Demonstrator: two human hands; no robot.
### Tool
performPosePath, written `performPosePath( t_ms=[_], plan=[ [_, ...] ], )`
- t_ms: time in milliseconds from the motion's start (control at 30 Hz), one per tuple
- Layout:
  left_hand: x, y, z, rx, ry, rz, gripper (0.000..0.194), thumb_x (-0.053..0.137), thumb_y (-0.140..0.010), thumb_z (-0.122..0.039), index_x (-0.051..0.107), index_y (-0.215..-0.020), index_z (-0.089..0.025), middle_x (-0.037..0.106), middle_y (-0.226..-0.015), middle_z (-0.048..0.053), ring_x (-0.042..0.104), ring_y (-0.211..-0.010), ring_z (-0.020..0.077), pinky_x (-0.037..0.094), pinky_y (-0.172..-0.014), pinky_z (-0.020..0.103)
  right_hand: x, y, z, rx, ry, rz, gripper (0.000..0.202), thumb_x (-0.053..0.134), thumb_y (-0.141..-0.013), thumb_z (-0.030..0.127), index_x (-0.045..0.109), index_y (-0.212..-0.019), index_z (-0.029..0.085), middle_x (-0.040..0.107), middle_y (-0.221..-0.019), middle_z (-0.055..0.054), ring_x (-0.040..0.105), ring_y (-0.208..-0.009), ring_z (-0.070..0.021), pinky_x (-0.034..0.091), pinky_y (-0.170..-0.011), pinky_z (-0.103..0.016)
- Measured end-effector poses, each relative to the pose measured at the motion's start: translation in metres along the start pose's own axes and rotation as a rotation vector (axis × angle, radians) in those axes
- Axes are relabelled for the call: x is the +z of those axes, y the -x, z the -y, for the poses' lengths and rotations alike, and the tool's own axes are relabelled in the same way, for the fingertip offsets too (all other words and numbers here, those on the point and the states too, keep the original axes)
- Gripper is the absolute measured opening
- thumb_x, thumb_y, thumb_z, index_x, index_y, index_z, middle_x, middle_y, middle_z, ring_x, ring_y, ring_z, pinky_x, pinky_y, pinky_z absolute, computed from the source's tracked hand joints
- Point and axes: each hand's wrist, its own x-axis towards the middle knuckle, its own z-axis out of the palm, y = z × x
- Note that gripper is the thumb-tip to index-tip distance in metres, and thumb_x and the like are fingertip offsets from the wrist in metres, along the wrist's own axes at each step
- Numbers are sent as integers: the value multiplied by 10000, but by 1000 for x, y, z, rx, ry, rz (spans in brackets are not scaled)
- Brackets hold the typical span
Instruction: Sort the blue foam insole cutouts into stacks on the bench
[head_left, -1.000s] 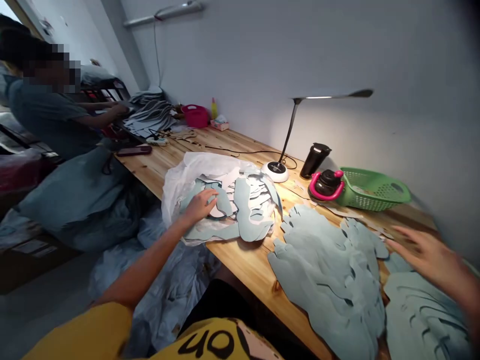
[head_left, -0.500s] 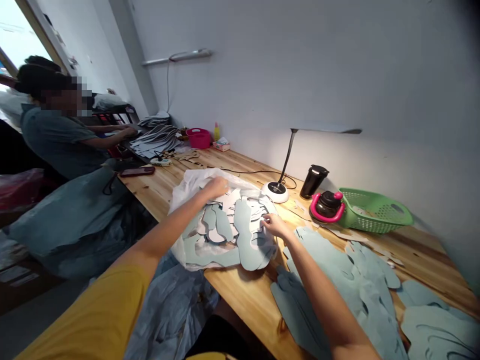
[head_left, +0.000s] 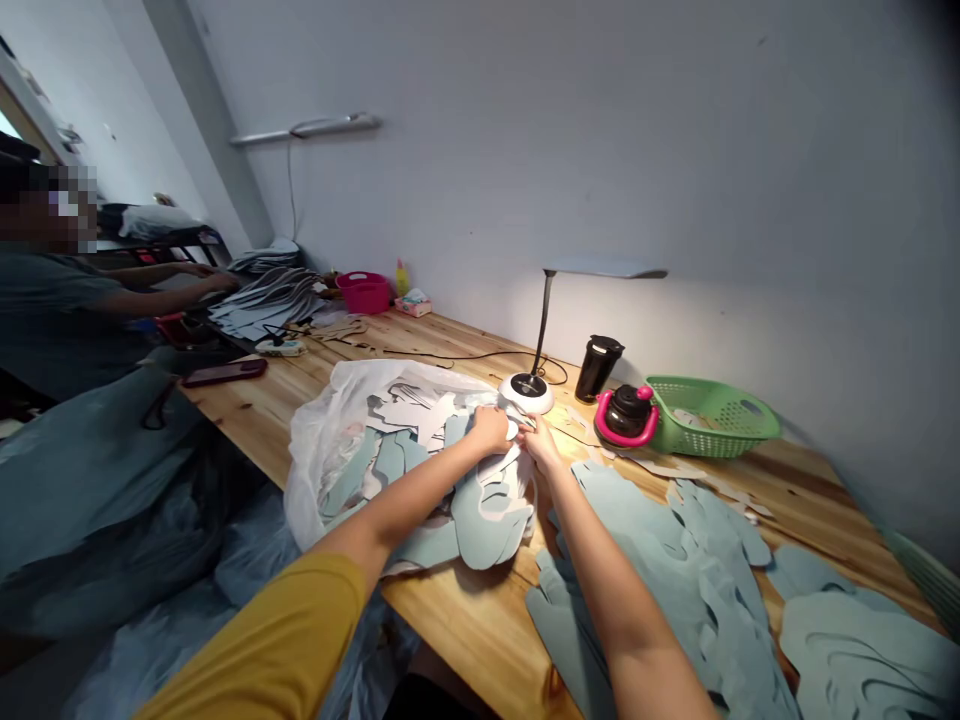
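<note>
Head view: on the wooden table [head_left: 465, 625], taking the one desk lamp [head_left: 526, 388] as landmark, one white plastic bag [head_left: 309, 465] lies open just left of it, full of pale blue-green cut pieces [head_left: 484, 532], too overlapped to count. The left hand [head_left: 493, 430] and right hand [head_left: 537, 442] meet at the bag's edge just in front of the lamp's base, both with fingers bent; whether either pinches plastic or a piece, I cannot tell. Small marks on the lamp's base and on the one black tumbler [head_left: 598, 370], right of the lamp, are too small to read. Beyond the tumbler stand one pink-and-black jug [head_left: 628, 413] and one green basket [head_left: 694, 440]. Right and nearer than the lamp, one large heap [head_left: 645, 535] and one smaller stack [head_left: 855, 640] of blue-green pieces lie. Far left of the lamp are one pink basket [head_left: 364, 294], one yellow bottle [head_left: 402, 277], one tissue box [head_left: 413, 303] and one phone [head_left: 225, 372].
</note>
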Motion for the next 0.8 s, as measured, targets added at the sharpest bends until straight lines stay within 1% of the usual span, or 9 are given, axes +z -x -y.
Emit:
performPosePath(
  t_ms=[100,233,333,433,533,600,667,733,800],
  plan=[
    [-1,-8,-6,-32,-17,54,406,661,-950,-431,637,-1237,-145,645,-1259,120,628,-1149,260,505,-1023,496,1,2,-3,22,-6,-1,687,614,-674,248,495,-1350,249,697,-1162,-94,688,-898,-203,533,-667,-265],
    [-4,-7,-14,-107,-19,52,339,659,-965,-362,641,-1239,-165,621,-1308,120,615,-1180,259,527,-1018,484,0,8,-1,36,11,7,615,580,-765,367,489,-1362,251,682,-1164,-110,687,-941,-214,535,-695,-276],
    [-8,3,-15,-118,25,23,323,641,-978,-354,637,-1236,-159,636,-1270,115,635,-1132,244,553,-979,469,-3,11,2,40,29,25,599,523,-841,454,449,-1400,251,663,-1194,-120,691,-970,-224,537,-706,-287],
    [-24,20,-1,-71,100,-27,284,647,-975,-366,663,-1184,-173,649,-1234,104,646,-1102,230,562,-949,404,-7,10,5,48,56,37,584,435,-894,490,402,-1422,242,630,-1258,-133,695,-956,-223,544,-691,-294],
    [-57,41,30,-30,171,-90,245,673,-956,-363,685,-1104,-168,681,-1144,85,666,-1039,217,569,-904,377,-9,5,9,51,101,63,551,368,-921,491,414,-1400,224,654,-1189,-121,697,-858,-213,547,-656,-295],
    [-87,56,57,-4,215,-145,233,704,-913,-311,693,-1056,-128,712,-1044,82,681,-964,217,570,-870,395,-9,2,12,41,138,80,529,351,-932,497,445,-1373,222,666,-1156,-114,692,-821,-207,549,-647,-295],
    [-120,71,87,25,261,-222,206,710,-855,-265,719,-999,-119,737,-961,74,688,-938,248,546,-844,350,-9,0,15,18,181,83,500,342,-942,518,506,-1316,228,672,-1137,-116,687,-810,-206,549,-638,-293],
    [-151,83,114,45,308,-285,249,668,-857,-312,726,-978,-103,741,-892,70,692,-889,256,533,-791,315,-7,1,17,-22,226,77,475,352,-945,544,573,-1231,236,680,-1094,-119,682,-791,-212,547,-622,-296],
    [-178,91,135,141,532,-385,342,669,-843,-383,714,-1038,-105,747,-929,69,691,-871,236,533,-742,283,-4,4,19,-96,271,68,453,376,-942,551,615,-1162,235,687,-1034,-121,675,-767,-220,545,-615,-310]
  ],
)
